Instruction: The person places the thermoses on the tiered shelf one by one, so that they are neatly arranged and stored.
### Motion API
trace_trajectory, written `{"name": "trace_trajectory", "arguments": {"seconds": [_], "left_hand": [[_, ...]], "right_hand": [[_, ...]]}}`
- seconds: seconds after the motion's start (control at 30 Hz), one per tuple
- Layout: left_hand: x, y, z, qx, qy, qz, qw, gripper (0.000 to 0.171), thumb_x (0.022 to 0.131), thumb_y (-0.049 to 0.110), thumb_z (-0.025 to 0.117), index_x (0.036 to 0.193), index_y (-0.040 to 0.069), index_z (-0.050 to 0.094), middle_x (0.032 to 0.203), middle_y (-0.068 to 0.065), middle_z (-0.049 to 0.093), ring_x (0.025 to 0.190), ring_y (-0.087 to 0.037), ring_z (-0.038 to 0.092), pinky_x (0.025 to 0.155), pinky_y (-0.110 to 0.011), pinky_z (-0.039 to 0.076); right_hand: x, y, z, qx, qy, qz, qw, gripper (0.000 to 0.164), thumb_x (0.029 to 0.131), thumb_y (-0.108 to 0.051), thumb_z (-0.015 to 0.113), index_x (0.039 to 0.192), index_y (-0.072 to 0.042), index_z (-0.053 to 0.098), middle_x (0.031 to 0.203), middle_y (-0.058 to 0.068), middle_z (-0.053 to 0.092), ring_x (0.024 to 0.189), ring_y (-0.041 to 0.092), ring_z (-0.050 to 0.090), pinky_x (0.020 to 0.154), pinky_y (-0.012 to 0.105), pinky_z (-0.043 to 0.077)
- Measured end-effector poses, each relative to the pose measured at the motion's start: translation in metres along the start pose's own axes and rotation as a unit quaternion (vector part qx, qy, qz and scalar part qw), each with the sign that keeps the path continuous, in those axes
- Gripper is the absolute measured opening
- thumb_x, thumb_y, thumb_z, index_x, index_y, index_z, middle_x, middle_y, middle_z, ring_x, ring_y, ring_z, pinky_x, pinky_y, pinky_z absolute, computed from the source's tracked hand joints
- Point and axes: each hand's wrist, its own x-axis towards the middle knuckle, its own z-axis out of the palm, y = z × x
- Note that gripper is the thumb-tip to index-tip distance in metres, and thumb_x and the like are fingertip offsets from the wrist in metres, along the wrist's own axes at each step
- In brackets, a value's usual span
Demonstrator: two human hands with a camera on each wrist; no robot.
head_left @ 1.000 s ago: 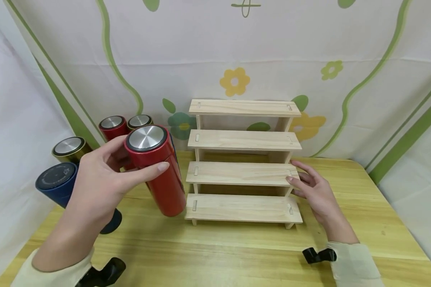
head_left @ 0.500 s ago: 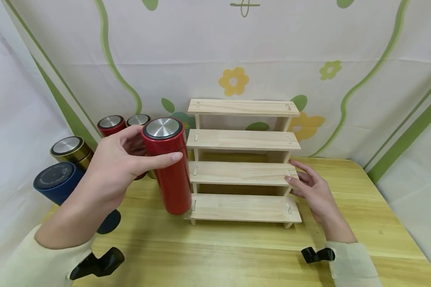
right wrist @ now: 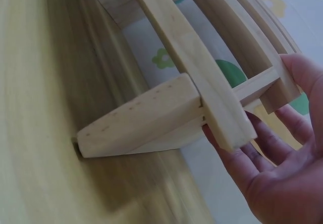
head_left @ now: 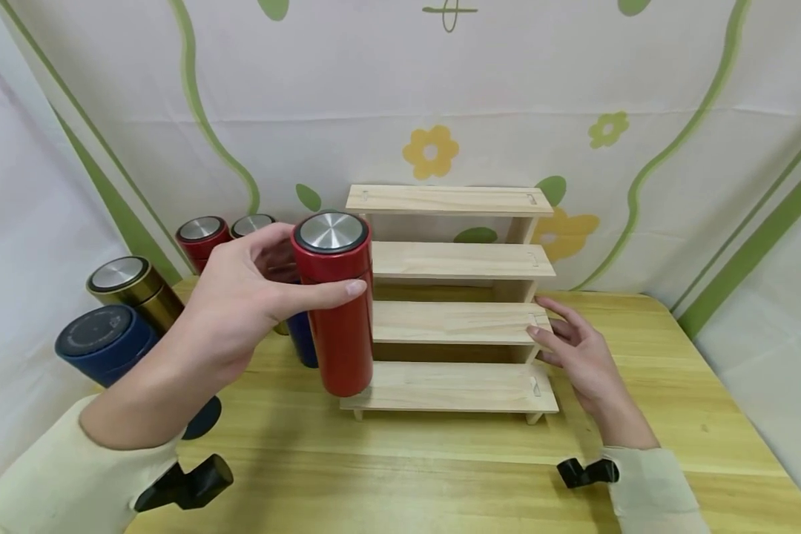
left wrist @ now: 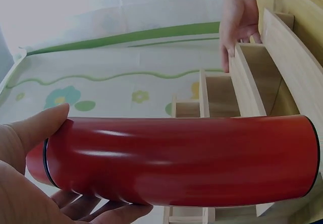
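My left hand [head_left: 243,304] grips a red thermos bottle [head_left: 342,326] near its top, thumb across the front and fingers around the far side. The bottle is nearly upright, its silver lid facing up, in front of the left end of a four-step wooden display shelf [head_left: 460,323]. In the left wrist view the red body [left wrist: 186,161] lies across the picture; whether its base touches the bottom step cannot be told. My right hand [head_left: 584,360] holds the shelf's right end, thumb on the second step from the bottom and fingers around the side support, as the right wrist view shows.
Left of the shelf stand another red bottle [head_left: 202,239], a gold one [head_left: 133,285] and a tilted-looking dark blue one [head_left: 105,345]. Part of a blue bottle [head_left: 303,340] shows behind my left hand. The wooden table [head_left: 414,475] meets a flower-print cloth [head_left: 480,89] behind.
My left hand has carried the red thermos bottle rightward to the shelf's left end, and the bottle has become more upright. My right hand keeps its hold on the shelf.
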Motion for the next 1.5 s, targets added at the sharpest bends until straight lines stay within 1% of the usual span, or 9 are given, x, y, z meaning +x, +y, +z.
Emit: {"name": "trace_trajectory", "arguments": {"seconds": [0.23, 0.37, 0.47, 0.6, 0.77, 1.0, 1.2, 1.4, 1.5], "left_hand": [[-0.001, 0.008, 0.008, -0.015, 0.018, 0.016, 0.9996, 0.071, 0.079, 0.034, 0.099, 0.14, 0.026, 0.064, 0.135, 0.004, 0.071, 0.123, -0.018, 0.068, 0.113, -0.042, 0.053], [-0.001, 0.013, 0.011, -0.021, 0.02, 0.025, 0.9993, 0.065, 0.081, 0.032, 0.098, 0.138, 0.025, 0.066, 0.134, 0.003, 0.072, 0.122, -0.018, 0.068, 0.111, -0.041, 0.054], [0.0, 0.016, 0.013, -0.025, 0.019, 0.032, 0.999, 0.06, 0.083, 0.03, 0.096, 0.135, 0.023, 0.067, 0.133, 0.002, 0.072, 0.122, -0.018, 0.067, 0.112, -0.041, 0.054], [0.001, 0.02, 0.015, -0.031, 0.023, 0.038, 0.9985, 0.056, 0.085, 0.027, 0.094, 0.134, 0.021, 0.067, 0.133, 0.002, 0.072, 0.123, -0.018, 0.067, 0.115, -0.041, 0.051], [0.002, 0.024, 0.019, -0.044, 0.022, 0.041, 0.9979, 0.057, 0.087, 0.023, 0.092, 0.137, 0.021, 0.066, 0.133, 0.003, 0.071, 0.124, -0.018, 0.066, 0.117, -0.042, 0.049], [0.001, 0.03, 0.025, -0.062, 0.009, 0.044, 0.997, 0.06, 0.085, 0.019, 0.093, 0.139, 0.023, 0.066, 0.131, 0.003, 0.072, 0.123, -0.019, 0.067, 0.112, -0.043, 0.053], [0.004, 0.043, 0.03, -0.047, 0.006, 0.066, 0.9967, 0.059, 0.086, 0.024, 0.092, 0.138, 0.023, 0.066, 0.131, 0.003, 0.071, 0.124, -0.018, 0.064, 0.11, -0.045, 0.053], [0.011, 0.056, 0.039, -0.057, -0.003, 0.09, 0.9943, 0.056, 0.087, 0.025, 0.091, 0.138, 0.023, 0.068, 0.133, 0.003, 0.071, 0.124, -0.017, 0.064, 0.11, -0.045, 0.053], [0.016, 0.063, 0.044, -0.065, -0.009, 0.096, 0.9932, 0.057, 0.088, 0.026, 0.09, 0.14, 0.023, 0.067, 0.133, 0.004, 0.071, 0.124, -0.017, 0.066, 0.107, -0.044, 0.056]], "right_hand": [[-0.001, 0.0, 0.004, 0.015, 0.021, 0.01, 1.0, 0.069, 0.102, -0.035, 0.076, 0.164, -0.031, 0.046, 0.127, -0.015, 0.064, 0.112, 0.001, 0.066, 0.086, 0.022, 0.061], [0.0, 0.001, 0.006, 0.022, 0.027, 0.023, 0.999, 0.069, 0.102, -0.035, 0.076, 0.164, -0.033, 0.046, 0.137, -0.009, 0.058, 0.114, 0.002, 0.064, 0.087, 0.022, 0.061], [0.0, 0.001, 0.007, 0.022, 0.029, 0.022, 0.999, 0.067, 0.103, -0.036, 0.075, 0.164, -0.034, 0.046, 0.143, -0.007, 0.054, 0.115, 0.001, 0.064, 0.087, 0.022, 0.061], [0.002, 0.0, 0.007, 0.022, 0.027, 0.013, 0.999, 0.067, 0.103, -0.035, 0.075, 0.164, -0.033, 0.046, 0.136, -0.011, 0.058, 0.115, 0.001, 0.063, 0.086, 0.022, 0.061], [0.001, 0.002, 0.009, 0.039, 0.026, 0.015, 0.999, 0.067, 0.104, -0.033, 0.074, 0.164, -0.031, 0.045, 0.133, -0.015, 0.059, 0.116, 0.0, 0.064, 0.086, 0.021, 0.061], [-0.001, 0.002, 0.012, 0.043, 0.032, 0.008, 0.999, 0.067, 0.104, -0.031, 0.074, 0.164, -0.029, 0.045, 0.128, -0.018, 0.063, 0.113, -0.002, 0.066, 0.085, 0.021, 0.061], [0.0, 0.003, 0.011, 0.059, 0.033, 0.005, 0.998, 0.066, 0.103, -0.027, 0.075, 0.163, -0.028, 0.047, 0.125, -0.017, 0.065, 0.113, -0.001, 0.066, 0.084, 0.021, 0.062], [0.001, 0.003, 0.011, 0.07, 0.031, 0.004, 0.997, 0.065, 0.103, -0.024, 0.076, 0.162, -0.028, 0.049, 0.122, -0.017, 0.067, 0.113, 0.001, 0.066, 0.083, 0.022, 0.062], [0.001, 0.004, 0.01, 0.068, 0.028, 0.004, 0.997, 0.065, 0.103, -0.025, 0.076, 0.162, -0.029, 0.049, 0.122, -0.016, 0.066, 0.113, 0.001, 0.066, 0.084, 0.022, 0.062]]}}
